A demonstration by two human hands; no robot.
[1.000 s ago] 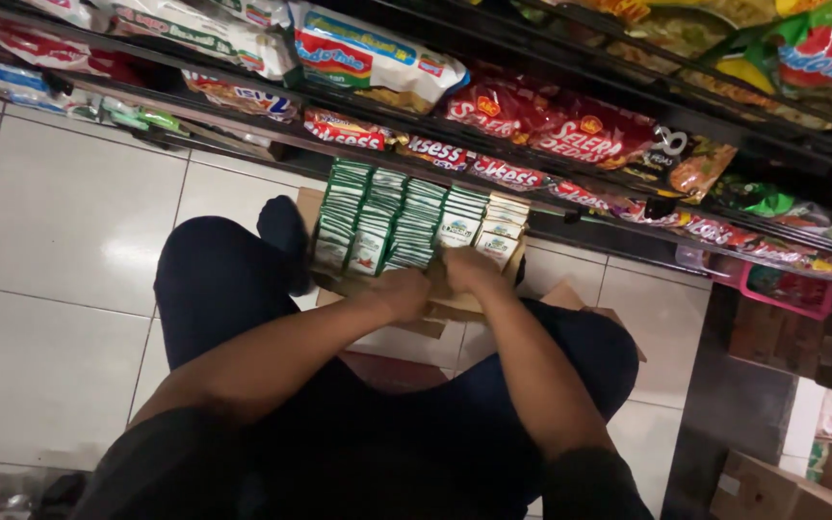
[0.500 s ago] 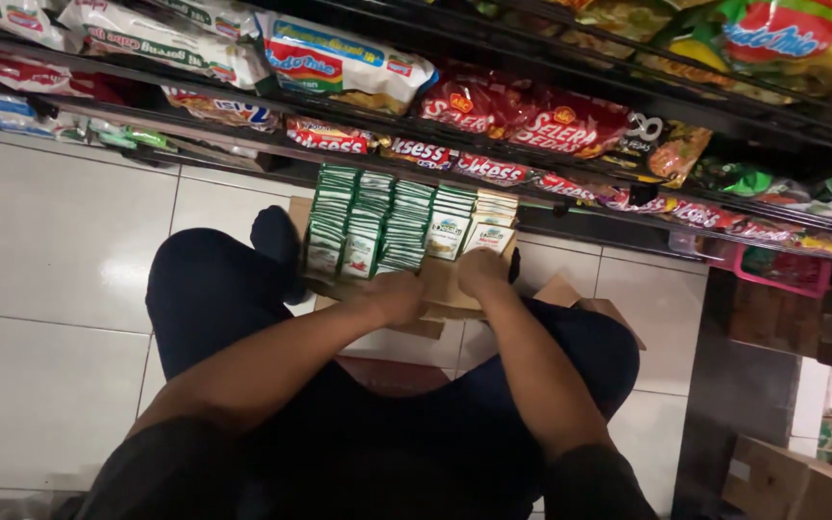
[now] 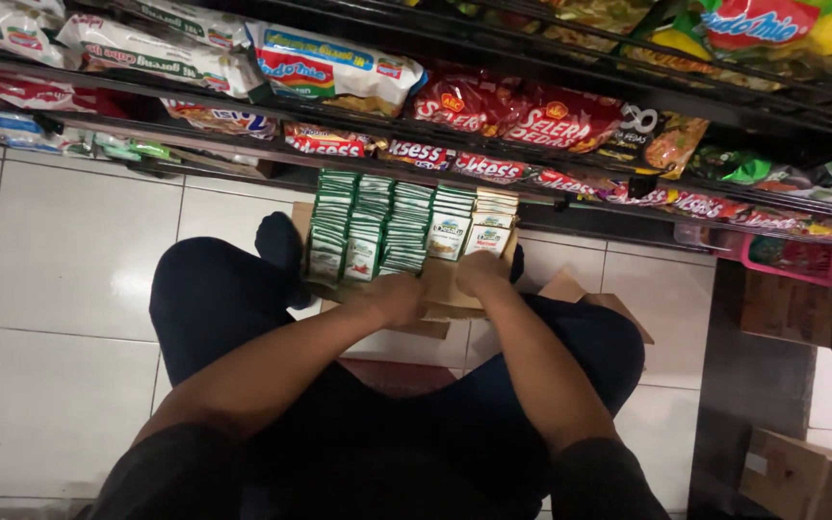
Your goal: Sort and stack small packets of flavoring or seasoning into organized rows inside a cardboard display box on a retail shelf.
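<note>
An open cardboard box (image 3: 447, 289) rests on the floor between my knees, below the shelves. It holds several upright rows of small green and white sachet packets (image 3: 377, 226). My left hand (image 3: 392, 297) lies on the box's near edge, fingers curled over the cardboard just below the green packets. My right hand (image 3: 481, 272) sits at the near right of the box, against the white-fronted packets (image 3: 472, 231). Whether either hand grips a packet is hidden by the fingers.
Black wire shelves (image 3: 532, 125) run across the top, packed with noodle and snack packets. White floor tiles (image 3: 50, 289) spread to the left. A pink basket (image 3: 790, 262) and brown cartons (image 3: 801, 472) stand at the right. My dark-trousered legs flank the box.
The view has shifted slightly, so the box sits a little further left in frame. Both hands stay at the box's near edge with barely any movement.
</note>
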